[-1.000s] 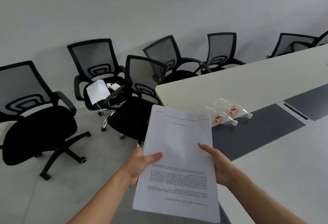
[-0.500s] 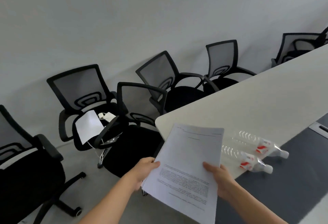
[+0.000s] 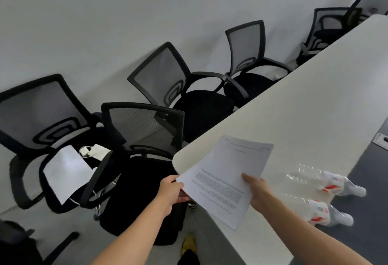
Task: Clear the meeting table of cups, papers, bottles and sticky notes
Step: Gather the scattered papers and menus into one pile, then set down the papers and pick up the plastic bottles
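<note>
I hold a stack of printed white papers [image 3: 226, 172] over the rounded corner of the white meeting table [image 3: 304, 105]. My left hand [image 3: 171, 191] grips the stack's left edge, just off the table. My right hand [image 3: 255, 191] grips its right side, thumb on top. Two clear plastic bottles with red-and-white labels lie on their sides on the table to the right of my right hand: one farther [image 3: 329, 181], one nearer [image 3: 317, 212].
Several black mesh office chairs crowd the floor to the left of the table; the nearest chair [image 3: 144, 138] stands by the corner. Another chair seat holds a white sheet [image 3: 65, 170] and a white charger [image 3: 94, 151]. A dark grey strip [image 3: 369, 191] runs along the table's middle.
The view has swung left and closer to the table corner. The papers have tilted and moved lower over the corner, still held by both hands. The bottles now sit at the right edge.
</note>
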{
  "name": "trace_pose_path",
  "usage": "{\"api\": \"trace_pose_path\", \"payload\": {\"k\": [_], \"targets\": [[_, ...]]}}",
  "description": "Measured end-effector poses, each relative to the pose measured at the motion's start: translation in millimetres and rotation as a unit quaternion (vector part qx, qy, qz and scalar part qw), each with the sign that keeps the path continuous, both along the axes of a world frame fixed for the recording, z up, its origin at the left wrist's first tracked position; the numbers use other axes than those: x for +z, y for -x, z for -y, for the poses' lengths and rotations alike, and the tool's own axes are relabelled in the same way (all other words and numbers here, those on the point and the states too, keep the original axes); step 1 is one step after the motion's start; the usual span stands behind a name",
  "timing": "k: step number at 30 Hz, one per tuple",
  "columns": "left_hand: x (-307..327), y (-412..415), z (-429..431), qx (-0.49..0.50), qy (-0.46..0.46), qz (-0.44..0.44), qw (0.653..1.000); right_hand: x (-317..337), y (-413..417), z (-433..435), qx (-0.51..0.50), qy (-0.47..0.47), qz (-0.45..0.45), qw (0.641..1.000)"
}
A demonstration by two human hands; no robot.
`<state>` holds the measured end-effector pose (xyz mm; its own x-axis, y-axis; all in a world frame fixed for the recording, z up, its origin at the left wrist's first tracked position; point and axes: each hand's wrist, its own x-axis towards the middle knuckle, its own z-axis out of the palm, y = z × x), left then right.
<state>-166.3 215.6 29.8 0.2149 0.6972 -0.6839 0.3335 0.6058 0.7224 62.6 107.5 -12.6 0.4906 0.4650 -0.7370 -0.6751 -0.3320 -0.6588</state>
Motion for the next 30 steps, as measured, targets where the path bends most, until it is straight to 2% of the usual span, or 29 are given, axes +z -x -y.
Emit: {"api": "trace_pose_path", "payload": {"k": [7,11,14,17,20,25,27,30], "targets": [[-29.6,-19.2,-115.7,-0.070,0.061,-0.017,0.996,-29.2,-9.3,-95.1,-0.032,0.052,0.008,0.998],[-45.1,-30.6,-148.4,-0.127,0.067,-0.076,0.987,-44.6,-11.3,-115.4,-0.043,0.081,-0.001,0.996],[-56.8,-33.5,-156.5,-0.174,0.034,-0.147,0.973,-53.0,-9.1,-110.4,-0.027,0.135,0.006,0.990],[-59.4,-46.2,-169.2,-0.227,-0.054,-0.223,0.946,-52.0,-13.2,-97.0,0.007,0.169,0.003,0.986],[-53.4,-75.4,-178.9,-0.297,-0.145,-0.265,0.906,-42.1,-30.1,-75.3,0.073,0.198,0.068,0.975],[-40.1,-145.7,-144.9,-0.398,-0.201,-0.187,0.876,-9.1,-89.3,-12.4,0.027,0.225,0.228,0.947],[-35.8,-169.4,-119.1,-0.430,-0.210,-0.164,0.863,4.5,-117.0,18.1,0.025,0.258,0.290,0.921],[-34.2,-200.4,-73.2,-0.470,-0.225,-0.149,0.840,24.1,-153.8,64.6,0.060,0.357,0.379,0.852]]}}
